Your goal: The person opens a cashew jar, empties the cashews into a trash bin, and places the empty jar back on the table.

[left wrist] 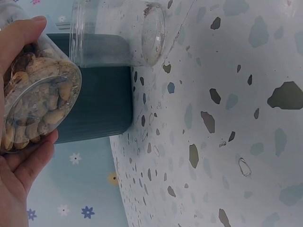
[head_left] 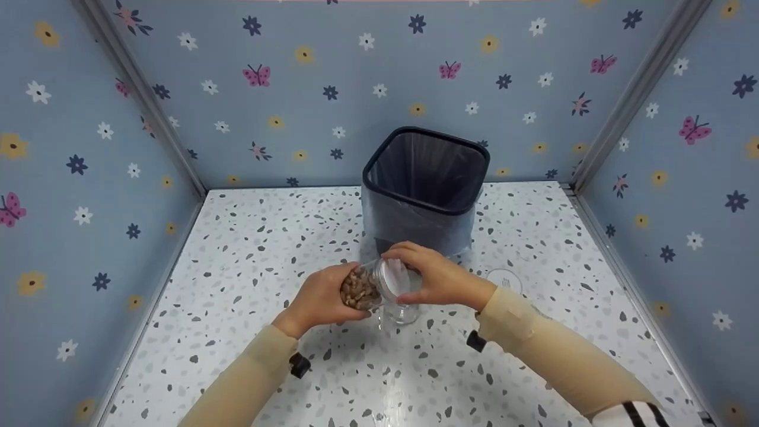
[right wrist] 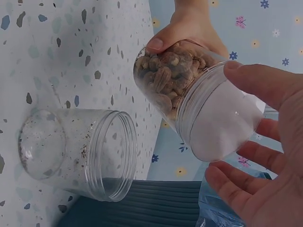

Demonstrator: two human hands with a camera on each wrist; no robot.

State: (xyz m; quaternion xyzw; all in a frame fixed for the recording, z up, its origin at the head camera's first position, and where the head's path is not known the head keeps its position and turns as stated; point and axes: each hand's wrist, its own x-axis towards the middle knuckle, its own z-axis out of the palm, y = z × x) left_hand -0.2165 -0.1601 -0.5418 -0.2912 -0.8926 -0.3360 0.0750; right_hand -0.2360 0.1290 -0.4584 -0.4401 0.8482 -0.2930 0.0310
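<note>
A clear plastic jar of brown nuts [head_left: 359,289] is tilted in my left hand [head_left: 323,296], fingers and thumb wrapped round its body. A white round cover [right wrist: 227,125] spans the jar's mouth. My right hand [head_left: 439,276] holds this cover at its edge, thumb on one side and fingertips on the other, as the right wrist view shows. Below stands a second clear jar [right wrist: 75,151], uncovered, with only brown crumbs stuck inside its wall and bottom. In the head view, the held jar and right hand partly hide it.
Behind the hands stands a bin [head_left: 427,228] with a black rim and a clear liner. A round pale disc [head_left: 504,280] with faint print lies on the speckled tabletop [head_left: 267,237], near my right wrist. Flower-patterned panels [head_left: 326,77] wall the table at the back and both sides.
</note>
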